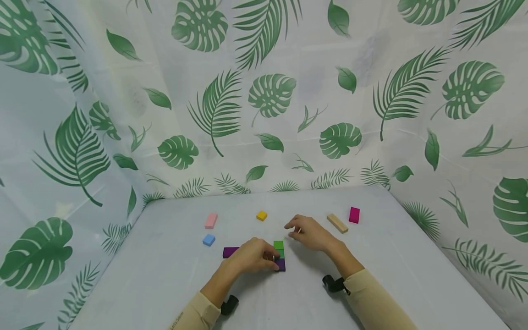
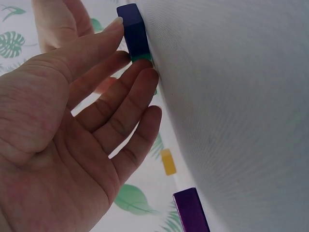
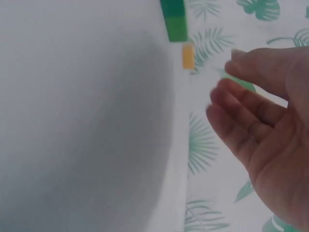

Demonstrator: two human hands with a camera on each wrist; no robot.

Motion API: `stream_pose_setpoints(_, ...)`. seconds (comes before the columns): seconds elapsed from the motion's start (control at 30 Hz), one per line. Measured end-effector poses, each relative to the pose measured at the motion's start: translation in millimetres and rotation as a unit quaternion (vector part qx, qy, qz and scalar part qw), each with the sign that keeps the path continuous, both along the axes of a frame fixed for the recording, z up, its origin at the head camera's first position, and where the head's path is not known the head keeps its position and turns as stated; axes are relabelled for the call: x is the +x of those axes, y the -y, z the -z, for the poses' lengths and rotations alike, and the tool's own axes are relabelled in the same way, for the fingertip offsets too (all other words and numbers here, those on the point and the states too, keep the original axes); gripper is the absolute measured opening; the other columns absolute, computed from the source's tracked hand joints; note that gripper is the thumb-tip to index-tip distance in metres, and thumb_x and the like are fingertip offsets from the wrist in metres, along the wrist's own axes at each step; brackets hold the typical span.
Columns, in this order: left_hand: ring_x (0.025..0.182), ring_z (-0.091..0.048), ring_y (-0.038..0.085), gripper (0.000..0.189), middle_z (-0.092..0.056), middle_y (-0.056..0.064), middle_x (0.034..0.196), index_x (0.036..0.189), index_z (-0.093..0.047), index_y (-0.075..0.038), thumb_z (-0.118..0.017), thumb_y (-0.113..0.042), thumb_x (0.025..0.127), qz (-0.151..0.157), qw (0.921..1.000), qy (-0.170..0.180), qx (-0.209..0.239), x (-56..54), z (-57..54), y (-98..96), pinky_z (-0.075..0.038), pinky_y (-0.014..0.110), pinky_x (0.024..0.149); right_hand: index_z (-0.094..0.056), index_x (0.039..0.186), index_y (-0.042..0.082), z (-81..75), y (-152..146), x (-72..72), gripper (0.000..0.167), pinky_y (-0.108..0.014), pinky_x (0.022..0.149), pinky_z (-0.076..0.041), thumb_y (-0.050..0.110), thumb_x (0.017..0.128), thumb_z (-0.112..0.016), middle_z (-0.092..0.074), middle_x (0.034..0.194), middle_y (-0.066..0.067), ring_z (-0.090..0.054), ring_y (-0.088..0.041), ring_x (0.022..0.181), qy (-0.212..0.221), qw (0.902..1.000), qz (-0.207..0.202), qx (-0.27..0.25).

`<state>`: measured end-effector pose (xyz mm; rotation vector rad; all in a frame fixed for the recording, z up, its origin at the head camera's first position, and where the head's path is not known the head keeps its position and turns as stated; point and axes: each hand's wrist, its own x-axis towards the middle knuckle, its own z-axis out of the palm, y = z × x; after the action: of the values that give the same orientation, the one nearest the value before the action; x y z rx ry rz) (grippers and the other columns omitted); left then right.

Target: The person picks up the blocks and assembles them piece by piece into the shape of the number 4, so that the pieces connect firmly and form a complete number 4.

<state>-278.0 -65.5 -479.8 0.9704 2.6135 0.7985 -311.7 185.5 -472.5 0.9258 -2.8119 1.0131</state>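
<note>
My left hand (image 1: 255,255) has its thumb and fingers around a dark indigo block (image 1: 281,266), pinching it at the near end of a short row. Behind that block, in the same line, lie a darker green block (image 1: 281,253) and a bright green block (image 1: 278,244). In the left wrist view the thumb tip presses the edge of the indigo block (image 2: 135,31), with fingertips near its green neighbour. To the right of the row my right hand (image 1: 310,233) hovers over the table, fingers loosely bent, holding nothing. A purple block (image 1: 230,252) lies left of my left hand, partly hidden by it.
On the white table (image 1: 165,275), a pink block (image 1: 211,221) and a blue block (image 1: 209,239) lie at left. A yellow block (image 1: 261,215) sits at the back; a wooden block (image 1: 337,223) and a magenta block (image 1: 354,215) lie back right. Leaf-patterned cloth (image 1: 305,151) encloses the table.
</note>
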Motion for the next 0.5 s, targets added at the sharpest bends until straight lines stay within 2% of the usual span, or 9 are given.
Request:
stream_pose_setpoints(0.1,0.076,-0.062,-0.002,0.029,-0.073,-0.014,0.084,0.113,-0.081,-0.016,-0.085,-0.028,0.088,-0.003,1.0,0.002,-0.001,0.1,-0.2,-0.4,-0.052,0.018,0.071,-0.072,0.124,0.0,-0.5,-8,-2.4,0.026,-0.034,0.08,-0.055,0.009,0.1,-0.068,-0.07,0.119,-0.016,-0.065,-0.022,0.097,-0.019,0.9994,0.029,0.006)
stream_pose_setpoints(0.27,0.076,-0.061,-0.001,0.029,-0.071,-0.015,0.084,0.114,-0.081,-0.017,-0.085,-0.028,0.088,-0.012,0.9998,0.012,-0.004,0.7,-0.4,-0.9,-0.052,0.019,0.071,-0.072,0.124,0.0,-2.7,-20,-4.5,0.027,-0.049,0.089,-0.055,0.012,0.1,-0.069,-0.07,0.12,-0.018,-0.066,-0.035,0.107,-0.02,0.9963,0.083,0.007)
stream_pose_setpoints(0.5,0.077,-0.061,-0.001,0.029,-0.07,-0.016,0.084,0.115,-0.081,-0.018,-0.085,-0.028,0.088,-0.019,0.9997,0.014,-0.01,1.3,-0.7,-1.1,-0.051,0.019,0.072,-0.073,0.125,0.002,-4.0,-31,-10.1,0.032,-0.05,0.087,-0.054,0.021,0.099,-0.071,-0.073,0.123,-0.019,-0.066,-0.033,0.103,-0.051,0.9854,0.161,0.019)
